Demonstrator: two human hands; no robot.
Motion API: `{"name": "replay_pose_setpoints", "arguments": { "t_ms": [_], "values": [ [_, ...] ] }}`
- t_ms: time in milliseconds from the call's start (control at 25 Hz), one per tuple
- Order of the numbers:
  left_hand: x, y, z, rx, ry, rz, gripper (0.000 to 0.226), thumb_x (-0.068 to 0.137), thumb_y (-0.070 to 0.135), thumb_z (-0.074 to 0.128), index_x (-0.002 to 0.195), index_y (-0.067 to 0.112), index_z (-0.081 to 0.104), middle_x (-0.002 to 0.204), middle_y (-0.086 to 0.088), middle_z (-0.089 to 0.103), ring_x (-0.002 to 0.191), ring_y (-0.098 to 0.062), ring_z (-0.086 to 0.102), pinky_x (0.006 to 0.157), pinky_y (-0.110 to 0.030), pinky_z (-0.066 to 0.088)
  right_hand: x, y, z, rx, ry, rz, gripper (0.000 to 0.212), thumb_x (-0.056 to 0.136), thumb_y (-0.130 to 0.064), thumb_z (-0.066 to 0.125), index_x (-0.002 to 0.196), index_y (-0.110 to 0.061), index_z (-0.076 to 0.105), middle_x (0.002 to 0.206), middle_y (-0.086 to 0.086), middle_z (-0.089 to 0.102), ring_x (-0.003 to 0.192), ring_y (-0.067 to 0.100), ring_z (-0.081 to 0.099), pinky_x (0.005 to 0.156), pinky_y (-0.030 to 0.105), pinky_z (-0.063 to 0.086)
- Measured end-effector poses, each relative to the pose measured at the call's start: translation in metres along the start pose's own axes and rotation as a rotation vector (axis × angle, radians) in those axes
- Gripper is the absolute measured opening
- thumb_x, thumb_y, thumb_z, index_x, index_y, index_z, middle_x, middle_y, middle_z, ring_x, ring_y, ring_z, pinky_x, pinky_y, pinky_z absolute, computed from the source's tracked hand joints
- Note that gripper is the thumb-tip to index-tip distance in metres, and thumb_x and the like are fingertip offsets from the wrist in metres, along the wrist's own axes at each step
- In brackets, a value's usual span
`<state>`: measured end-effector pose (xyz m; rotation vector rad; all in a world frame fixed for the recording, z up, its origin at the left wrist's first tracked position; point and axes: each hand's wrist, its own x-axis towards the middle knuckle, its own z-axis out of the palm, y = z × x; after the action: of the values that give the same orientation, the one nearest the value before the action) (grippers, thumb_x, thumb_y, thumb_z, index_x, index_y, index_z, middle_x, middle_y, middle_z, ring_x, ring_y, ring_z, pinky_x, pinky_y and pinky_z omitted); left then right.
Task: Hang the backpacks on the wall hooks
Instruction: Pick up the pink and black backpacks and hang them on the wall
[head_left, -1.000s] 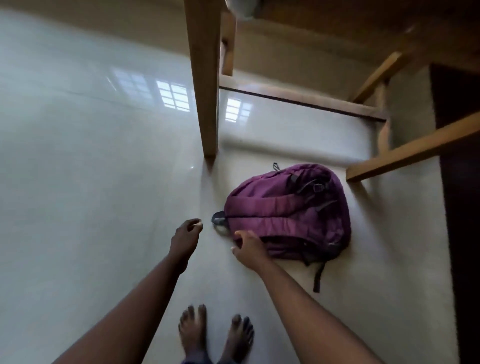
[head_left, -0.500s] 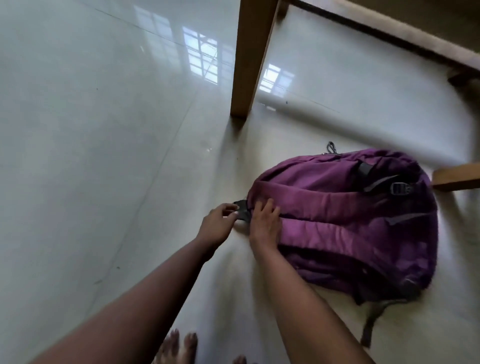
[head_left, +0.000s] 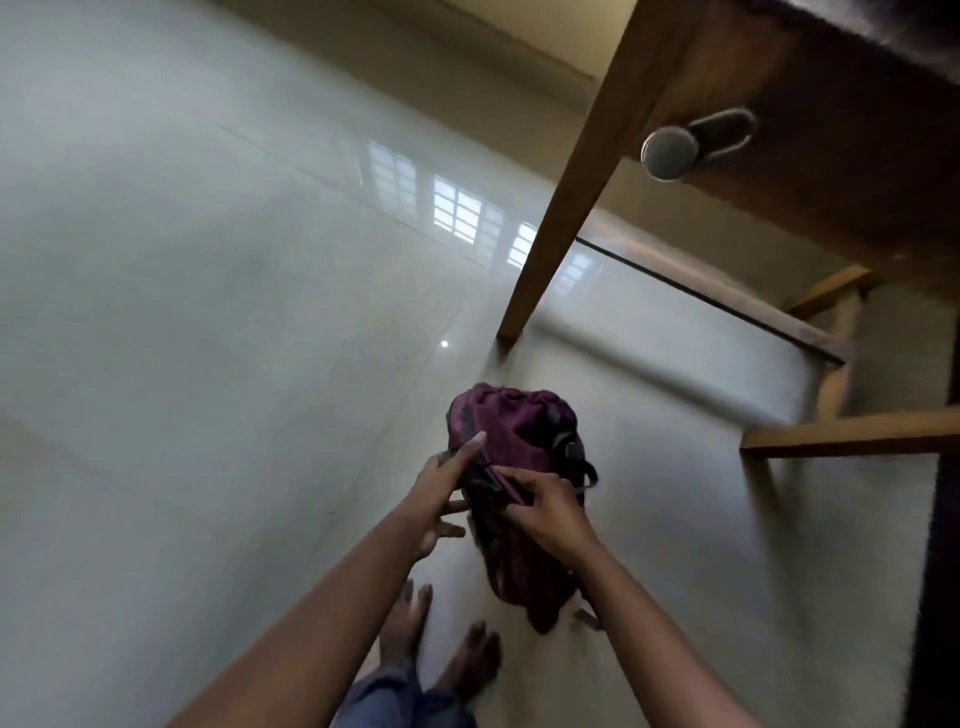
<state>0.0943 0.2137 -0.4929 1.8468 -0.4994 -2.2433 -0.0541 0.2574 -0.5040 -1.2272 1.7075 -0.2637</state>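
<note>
One purple backpack (head_left: 511, 423) hung upright over the floor (head_left: 208, 364), near a table leg (head_left: 561, 208). Right hand (head_left: 545, 512) fingers were clamped on its strap (head_left: 506, 486); left hand (head_left: 439, 499) fingers lay apart, straight against its side.

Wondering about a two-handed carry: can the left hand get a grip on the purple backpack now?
Probably yes: the left hand rests straight-fingered against the side of the purple backpack, nothing between them, while the right hand pinches it near the top.

Purple backpack (head_left: 511, 431) w/ black straps, crumpled, held upright by top
</note>
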Motion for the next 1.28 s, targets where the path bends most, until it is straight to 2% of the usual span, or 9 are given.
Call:
{"name": "replay_pose_setpoints", "arguments": {
  "t_ms": [160,240,440,560,800,920,1040,1160,1280],
  "values": [
    [-0.147,0.033,-0.016,-0.123,0.049,0.058,0.051,0.079,0.043,0.066,0.116,0.010,0.056,0.095,-0.009,0.069,0.077,-0.026,0.067,0.079,-0.040,0.055,-0.103,-0.104,-0.044,0.247,-0.043,-0.070,0.051,0.075,0.007,0.058,0.117,-0.020,0.066,0.105,-0.009,0.072,0.091,-0.004,0.065,0.081,0.017,0.052],
    [-0.202,0.039,-0.030,-0.138,0.064,0.139,0.049,0.079,0.039,0.067,0.117,0.009,0.058,0.106,-0.012,0.071,0.084,-0.028,0.070,0.072,-0.035,0.057,-0.141,-0.151,-0.062,0.329,-0.143,-0.133,0.050,0.077,0.013,0.056,0.117,-0.017,0.065,0.099,-0.010,0.072,0.086,-0.007,0.065,0.076,0.012,0.051],
    [-0.305,0.059,-0.068,-0.064,0.219,0.408,0.034,0.079,0.041,0.066,0.089,0.009,0.070,0.092,-0.015,0.074,0.081,-0.025,0.072,0.076,-0.036,0.059,-0.198,-0.253,-0.083,0.233,-0.304,-0.346,0.043,0.086,0.001,0.058,0.128,-0.013,0.056,0.121,0.006,0.066,0.107,0.010,0.064,0.094,0.027,0.053],
    [-0.338,0.074,-0.066,-0.098,0.243,0.627,0.024,0.091,0.020,0.054,0.073,0.013,0.067,0.075,-0.009,0.067,0.057,-0.009,0.067,0.050,-0.018,0.053,-0.208,-0.289,-0.095,0.140,-0.222,-0.424,0.041,0.087,-0.009,0.062,0.127,-0.017,0.057,0.121,0.007,0.067,0.110,0.018,0.063,0.096,0.038,0.052],
    [-0.354,0.125,-0.056,-0.195,0.110,0.661,0.023,0.091,0.025,0.055,0.081,0.006,0.062,0.071,-0.004,0.063,0.064,-0.016,0.059,0.055,-0.022,0.050,-0.197,-0.311,-0.128,0.258,-0.042,-0.343,0.031,0.086,-0.015,0.065,0.117,-0.013,0.065,0.112,0.008,0.071,0.104,0.019,0.067,0.093,0.031,0.054],
    [-0.336,0.155,-0.036,-0.379,-0.032,0.543,0.024,0.095,0.020,0.048,0.076,0.005,0.052,0.075,-0.010,0.055,0.072,-0.019,0.056,0.072,-0.027,0.048,-0.180,-0.312,-0.160,0.305,0.035,-0.322,0.029,0.089,-0.015,0.060,0.117,-0.007,0.064,0.111,0.014,0.070,0.097,0.016,0.067,0.083,0.021,0.054],
    [-0.315,0.195,-0.013,-0.534,-0.146,0.459,0.024,0.095,0.018,0.047,0.075,0.007,0.053,0.073,-0.009,0.061,0.070,-0.016,0.064,0.081,-0.027,0.046,-0.152,-0.313,-0.216,0.336,0.095,-0.326,0.026,0.091,-0.010,0.057,0.115,-0.006,0.065,0.108,0.015,0.070,0.094,0.018,0.067,0.087,0.029,0.054],
    [-0.294,0.244,0.014,-0.523,-0.151,0.472,0.017,0.090,0.018,0.055,0.076,0.009,0.059,0.051,0.000,0.065,0.046,-0.008,0.066,0.070,-0.022,0.050,-0.112,-0.315,-0.288,0.217,0.223,-0.375,0.022,0.090,-0.014,0.058,0.110,-0.014,0.069,0.097,0.001,0.072,0.086,0.008,0.067,0.074,0.018,0.056],
    [-0.284,0.296,0.040,-0.527,-0.186,0.538,0.011,0.090,0.014,0.053,0.083,0.010,0.060,0.050,0.003,0.066,0.045,-0.005,0.064,0.052,-0.014,0.054,-0.065,-0.318,-0.356,0.043,0.434,-0.407,0.021,0.088,-0.022,0.060,0.106,-0.021,0.071,0.102,-0.001,0.074,0.089,0.008,0.068,0.083,0.015,0.052]
  ]
}}
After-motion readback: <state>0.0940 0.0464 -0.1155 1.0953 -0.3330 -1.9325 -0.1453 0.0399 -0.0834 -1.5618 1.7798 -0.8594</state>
